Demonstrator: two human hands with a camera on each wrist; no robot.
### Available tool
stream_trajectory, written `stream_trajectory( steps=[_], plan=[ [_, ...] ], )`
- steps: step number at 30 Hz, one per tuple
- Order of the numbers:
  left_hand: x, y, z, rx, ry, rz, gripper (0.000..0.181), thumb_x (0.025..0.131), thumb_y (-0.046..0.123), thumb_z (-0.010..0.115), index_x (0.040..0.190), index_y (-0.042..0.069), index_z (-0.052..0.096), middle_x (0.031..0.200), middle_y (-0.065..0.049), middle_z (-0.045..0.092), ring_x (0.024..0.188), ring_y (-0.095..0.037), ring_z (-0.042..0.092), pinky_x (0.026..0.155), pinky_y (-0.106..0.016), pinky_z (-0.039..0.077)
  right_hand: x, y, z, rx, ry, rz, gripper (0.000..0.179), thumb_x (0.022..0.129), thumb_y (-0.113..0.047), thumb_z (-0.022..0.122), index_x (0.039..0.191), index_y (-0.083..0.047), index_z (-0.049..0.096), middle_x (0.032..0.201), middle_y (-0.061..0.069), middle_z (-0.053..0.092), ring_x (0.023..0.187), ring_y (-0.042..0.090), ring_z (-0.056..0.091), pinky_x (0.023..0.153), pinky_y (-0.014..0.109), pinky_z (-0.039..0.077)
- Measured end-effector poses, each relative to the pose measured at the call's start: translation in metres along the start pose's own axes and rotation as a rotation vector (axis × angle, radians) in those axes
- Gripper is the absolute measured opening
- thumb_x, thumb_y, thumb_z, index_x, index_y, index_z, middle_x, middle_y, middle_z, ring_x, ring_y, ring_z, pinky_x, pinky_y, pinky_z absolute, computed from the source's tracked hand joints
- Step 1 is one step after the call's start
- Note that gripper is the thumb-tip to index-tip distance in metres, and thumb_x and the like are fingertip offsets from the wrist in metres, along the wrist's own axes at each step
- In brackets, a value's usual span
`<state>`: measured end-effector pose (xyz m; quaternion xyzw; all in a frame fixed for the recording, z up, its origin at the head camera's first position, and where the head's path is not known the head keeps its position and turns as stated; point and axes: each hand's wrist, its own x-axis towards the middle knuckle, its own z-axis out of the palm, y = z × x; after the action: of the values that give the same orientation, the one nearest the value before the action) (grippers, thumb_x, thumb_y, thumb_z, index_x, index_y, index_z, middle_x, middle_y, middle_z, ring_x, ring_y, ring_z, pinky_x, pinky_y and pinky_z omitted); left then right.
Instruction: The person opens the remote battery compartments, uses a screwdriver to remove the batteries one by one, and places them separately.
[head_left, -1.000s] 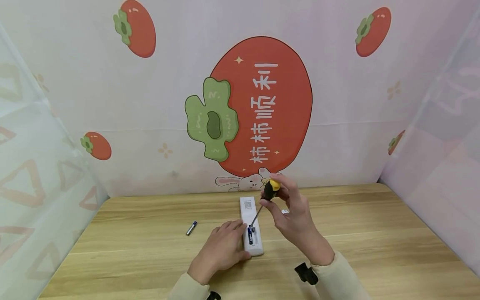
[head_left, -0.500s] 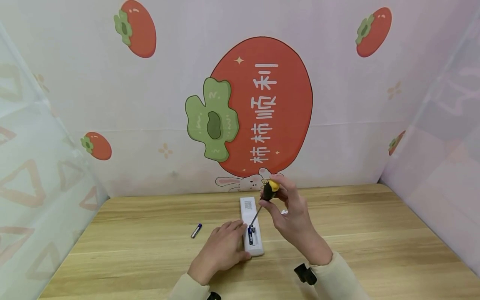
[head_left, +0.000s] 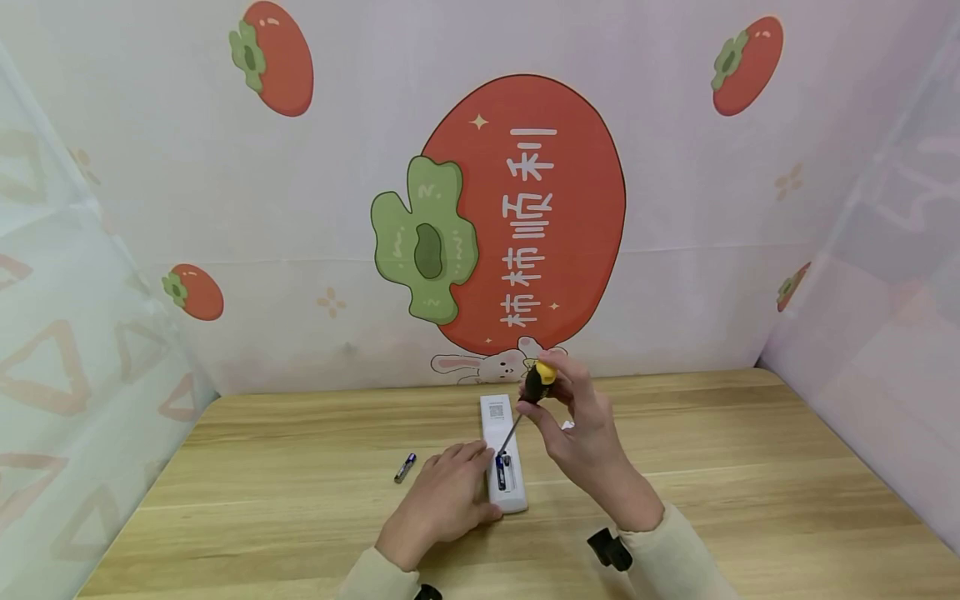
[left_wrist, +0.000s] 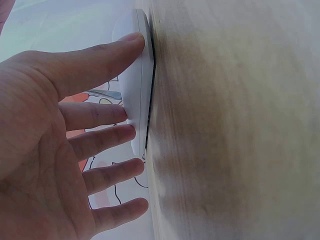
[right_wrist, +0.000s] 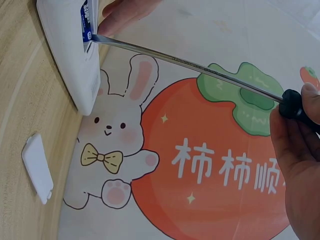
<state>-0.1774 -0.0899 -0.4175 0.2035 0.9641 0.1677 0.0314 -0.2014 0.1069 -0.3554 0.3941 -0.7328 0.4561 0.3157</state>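
Note:
A white remote control [head_left: 493, 427] lies back-up on the wooden table, its battery compartment uncovered. One blue battery [head_left: 501, 474] sits in that compartment, with a bare slot beside it. My left hand [head_left: 442, 496] rests against the remote's left side; in the left wrist view its thumb and some nearly straight fingertips touch the edge. Between thumb and fingers, my right hand [head_left: 588, 429] holds a screwdriver [head_left: 536, 383] with a black and yellow handle. The tilted metal shaft [right_wrist: 190, 66] reaches down to the battery's end. A loose battery [head_left: 405, 468] lies left of my left hand.
A small white battery cover [right_wrist: 37, 169] lies on the table right of the remote, mostly hidden by my right hand in the head view. A printed fabric backdrop [head_left: 337, 208] stands at the table's back edge, with fabric panels on both sides.
The loose battery has rolled to the right, toward my left hand. My right hand and the screwdriver have shifted very slightly; the left hand and remote stay in place.

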Motion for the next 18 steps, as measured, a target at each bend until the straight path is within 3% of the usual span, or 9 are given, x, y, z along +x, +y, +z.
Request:
stream_trajectory(
  steps=[18],
  plan=[
    [-0.0002,0.0,0.0005,-0.001,0.005,0.0,0.07,0.082,0.039,0.085,0.139,0.006,0.061,0.147,-0.012,0.054,0.134,-0.036,0.049,0.104,-0.06,0.043,0.0004,-0.0003,0.0013,0.0,-0.014,0.006,0.077,0.078,0.014,0.078,0.141,-0.004,0.037,0.11,0.012,0.06,0.094,0.024,0.069,0.092,0.029,0.056]
  ],
)
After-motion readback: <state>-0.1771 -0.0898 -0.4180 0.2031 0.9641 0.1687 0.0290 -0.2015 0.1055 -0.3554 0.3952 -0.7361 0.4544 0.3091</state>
